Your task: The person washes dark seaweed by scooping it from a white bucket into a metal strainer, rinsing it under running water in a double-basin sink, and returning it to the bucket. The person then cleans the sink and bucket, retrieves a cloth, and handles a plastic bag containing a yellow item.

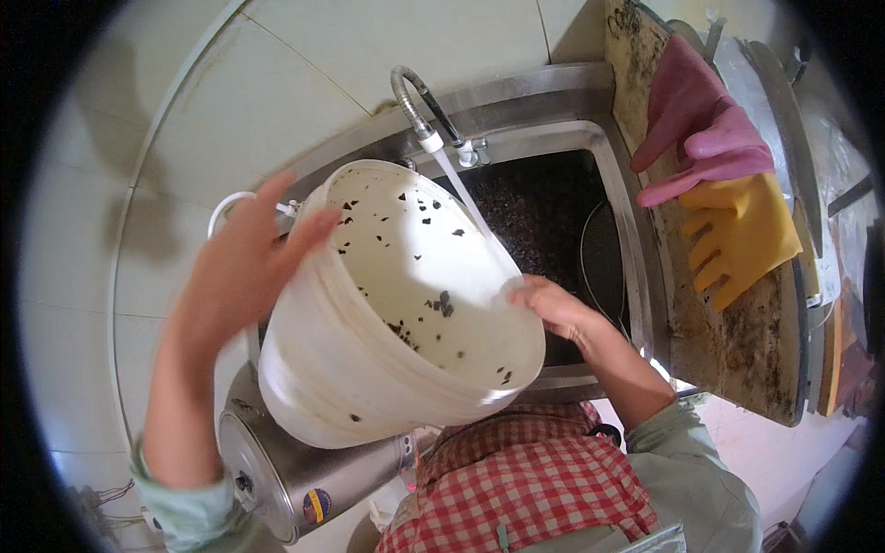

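A white plastic bucket [373,373] is tilted over the sink, its mouth turned up toward me. Dark scraps cling to its inner wall and bottom. My right hand [553,304] grips the bucket's right rim, fingertips blurred by the water. Beside the left rim is my left hand [242,256], blurred, fingers spread; whether it touches the bucket is unclear. From a flexible metal faucet [415,104] with a white nozzle, a stream of water [462,186] runs down to the bucket's right rim. Behind it, the stainless steel sink [608,138] holds dark liquid with many dark bits.
On the right, a stained board [753,366] stands upright, with a pink rubber glove [726,138] and a yellow rubber glove [747,235] draped over it. Below the bucket at left is a lidded steel cylinder [325,463]. A tiled wall [304,41] rises behind the sink.
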{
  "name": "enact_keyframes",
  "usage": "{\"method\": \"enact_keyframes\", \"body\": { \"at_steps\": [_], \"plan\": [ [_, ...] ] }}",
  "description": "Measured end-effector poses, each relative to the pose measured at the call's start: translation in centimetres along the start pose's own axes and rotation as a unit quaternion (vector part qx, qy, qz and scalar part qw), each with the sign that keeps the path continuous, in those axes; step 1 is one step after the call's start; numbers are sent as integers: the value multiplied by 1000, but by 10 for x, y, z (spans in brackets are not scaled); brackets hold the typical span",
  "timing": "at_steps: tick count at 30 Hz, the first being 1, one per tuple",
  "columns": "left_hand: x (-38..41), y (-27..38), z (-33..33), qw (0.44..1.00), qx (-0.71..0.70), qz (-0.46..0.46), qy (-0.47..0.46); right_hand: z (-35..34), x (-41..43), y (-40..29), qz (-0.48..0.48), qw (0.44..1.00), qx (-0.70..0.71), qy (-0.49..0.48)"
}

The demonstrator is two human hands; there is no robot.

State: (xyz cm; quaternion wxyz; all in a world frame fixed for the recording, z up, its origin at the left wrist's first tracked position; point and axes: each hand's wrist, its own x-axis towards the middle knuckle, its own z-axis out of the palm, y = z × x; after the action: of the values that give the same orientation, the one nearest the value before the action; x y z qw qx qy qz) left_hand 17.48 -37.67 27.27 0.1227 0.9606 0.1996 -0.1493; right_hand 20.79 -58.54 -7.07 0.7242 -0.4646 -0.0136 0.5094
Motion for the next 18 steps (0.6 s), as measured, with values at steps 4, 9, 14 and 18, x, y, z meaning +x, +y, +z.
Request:
{"method": "enact_keyframes", "body": {
  "at_steps": [4, 9, 14, 18],
  "plan": [
    [-53, -34, 22, 989, 27, 131, 64, 37, 0, -1, -5, 1000, 16, 24],
    [1, -45, 15, 995, -27, 80, 53, 63, -16, -12, 50, 998, -25, -22],
    [18, -13, -3, 989, -104, -64, -83, 34, 5, 18, 62, 997, 24, -37],
    [36, -24, -15, 996, -63, -14, -62, 31, 39, 24, 23, 993, 112, -15]
  ]
}}
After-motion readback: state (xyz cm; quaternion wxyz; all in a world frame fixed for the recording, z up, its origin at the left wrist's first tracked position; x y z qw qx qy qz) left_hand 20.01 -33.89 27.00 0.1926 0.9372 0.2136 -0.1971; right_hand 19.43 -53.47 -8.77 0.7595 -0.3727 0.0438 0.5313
